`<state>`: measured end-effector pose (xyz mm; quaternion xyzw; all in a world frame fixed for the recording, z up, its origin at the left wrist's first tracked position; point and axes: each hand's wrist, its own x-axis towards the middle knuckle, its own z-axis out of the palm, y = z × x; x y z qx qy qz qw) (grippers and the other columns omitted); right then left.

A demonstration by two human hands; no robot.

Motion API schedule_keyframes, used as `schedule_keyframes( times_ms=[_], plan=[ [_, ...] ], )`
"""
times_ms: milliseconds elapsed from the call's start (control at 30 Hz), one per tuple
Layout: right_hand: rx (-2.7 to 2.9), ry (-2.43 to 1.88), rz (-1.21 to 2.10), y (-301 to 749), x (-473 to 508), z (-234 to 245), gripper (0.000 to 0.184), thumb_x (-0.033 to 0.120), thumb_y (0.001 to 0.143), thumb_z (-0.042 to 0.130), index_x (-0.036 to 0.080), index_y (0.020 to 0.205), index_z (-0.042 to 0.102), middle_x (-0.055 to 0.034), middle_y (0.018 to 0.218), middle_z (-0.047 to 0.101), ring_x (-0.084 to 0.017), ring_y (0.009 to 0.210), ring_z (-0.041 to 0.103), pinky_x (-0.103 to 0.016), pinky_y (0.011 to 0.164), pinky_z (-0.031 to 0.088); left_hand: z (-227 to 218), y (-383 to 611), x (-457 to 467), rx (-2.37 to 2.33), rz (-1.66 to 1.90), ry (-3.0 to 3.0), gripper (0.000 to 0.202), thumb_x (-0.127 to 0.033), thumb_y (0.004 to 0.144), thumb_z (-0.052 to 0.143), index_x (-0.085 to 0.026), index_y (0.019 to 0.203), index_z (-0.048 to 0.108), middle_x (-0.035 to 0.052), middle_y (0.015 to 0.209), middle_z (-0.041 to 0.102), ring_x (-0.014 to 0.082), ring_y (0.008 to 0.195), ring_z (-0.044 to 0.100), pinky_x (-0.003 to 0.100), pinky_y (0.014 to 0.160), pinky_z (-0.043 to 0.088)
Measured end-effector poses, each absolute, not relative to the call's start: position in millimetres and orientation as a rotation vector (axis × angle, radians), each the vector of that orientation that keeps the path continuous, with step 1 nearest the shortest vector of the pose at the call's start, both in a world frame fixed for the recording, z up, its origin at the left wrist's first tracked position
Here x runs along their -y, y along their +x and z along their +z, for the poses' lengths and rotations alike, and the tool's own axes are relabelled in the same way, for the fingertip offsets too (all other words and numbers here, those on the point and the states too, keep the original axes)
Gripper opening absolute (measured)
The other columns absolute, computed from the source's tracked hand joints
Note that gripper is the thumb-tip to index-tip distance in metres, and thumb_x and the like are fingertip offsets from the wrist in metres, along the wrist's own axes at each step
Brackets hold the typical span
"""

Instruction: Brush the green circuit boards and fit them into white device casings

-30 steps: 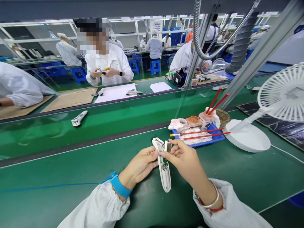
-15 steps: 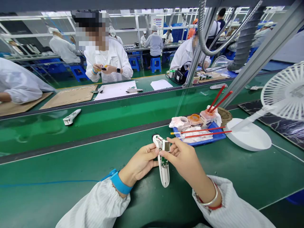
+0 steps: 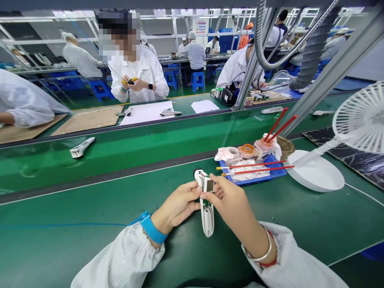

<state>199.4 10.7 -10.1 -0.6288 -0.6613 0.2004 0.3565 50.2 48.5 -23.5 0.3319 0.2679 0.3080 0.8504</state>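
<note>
My left hand (image 3: pixel 181 204) is closed on a white handheld device shell (image 3: pixel 207 224), shaped like a forehead thermometer, gripping its side near the upper end. The shell is open towards me, with a green circuit board (image 3: pixel 207 203) and thin wires inside and a long hollow handle at the bottom. Between the thumb and fingers of my right hand (image 3: pixel 229 198) is a small display module (image 3: pixel 209 185) with a white frame and a dark screen. It sits over the upper part of the shell; whether it is seated there I cannot tell.
A blue tray (image 3: pixel 261 176) holds brushes, small jars and tissue, right of my hands. Beside it stands a white fan (image 3: pixel 315 172). Another white device (image 3: pixel 82 148) lies on the green conveyor belt (image 3: pixel 144 148). Across the belt, a co-worker (image 3: pixel 139 76) holds a small tool.
The display module has tilted slightly and come closer to the shell in my right hand. The device on the belt has shifted left. My left hand keeps its hold.
</note>
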Motion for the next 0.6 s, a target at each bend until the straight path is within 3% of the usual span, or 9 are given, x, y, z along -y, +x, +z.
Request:
schedule_keyframes(
  times_ms=[167, 267, 333, 467, 600],
  plan=[
    [1.802, -1.603, 0.364, 198, -5, -17, 0.034, 0.028, 0.081, 0.062, 0.015, 0.112, 0.059, -0.0023, 0.072, 0.061, -0.016, 0.059, 0.056, -0.028, 0.057, 0.048, -25, 48, -47, -0.572, 0.659, 0.718, 0.04, -0.02, 0.079, 0.064, -0.016, 0.118, 0.058, 0.0061, 0.086, 0.065, 0.0152, 0.082, 0.061, 0.03, 0.081, 0.046],
    [1.869, -1.569, 0.241, 198, -2, -20, 0.037, 0.035, 0.085, 0.056, 0.013, 0.115, 0.059, -0.0031, 0.069, 0.059, -0.016, 0.059, 0.056, -0.028, 0.055, 0.047, -22, 45, -45, -0.611, 0.703, 0.704, 0.068, -0.016, 0.078, 0.065, -0.028, 0.138, 0.035, -0.0036, 0.067, 0.06, 0.0087, 0.064, 0.058, 0.026, 0.072, 0.047],
    [1.895, -1.542, 0.185, 198, 0, -23, 0.04, 0.039, 0.086, 0.053, 0.013, 0.116, 0.058, -0.0028, 0.067, 0.058, -0.017, 0.059, 0.055, -0.029, 0.055, 0.046, -18, 44, -44, -0.614, 0.709, 0.718, 0.079, -0.016, 0.078, 0.065, -0.032, 0.142, 0.022, -0.0037, 0.07, 0.061, 0.0085, 0.064, 0.059, 0.026, 0.073, 0.046],
    [1.907, -1.493, 0.156, 198, 3, -27, 0.041, 0.04, 0.088, 0.05, 0.016, 0.12, 0.055, -0.0022, 0.069, 0.058, -0.016, 0.061, 0.054, -0.028, 0.057, 0.046, -8, 45, -41, -0.614, 0.708, 0.802, 0.074, -0.025, 0.08, 0.063, -0.028, 0.143, 0.023, 0.0034, 0.089, 0.066, 0.0154, 0.081, 0.062, 0.032, 0.08, 0.045],
    [1.901, -1.362, 0.114, 197, 5, -32, 0.037, 0.035, 0.087, 0.054, 0.017, 0.12, 0.055, -0.0036, 0.074, 0.062, -0.017, 0.068, 0.057, -0.029, 0.063, 0.047, -7, 48, -39, -0.702, 0.742, 0.93, 0.077, -0.028, 0.078, 0.066, -0.026, 0.143, 0.025, 0.001, 0.079, 0.066, 0.0123, 0.07, 0.058, 0.025, 0.071, 0.044]
  ],
)
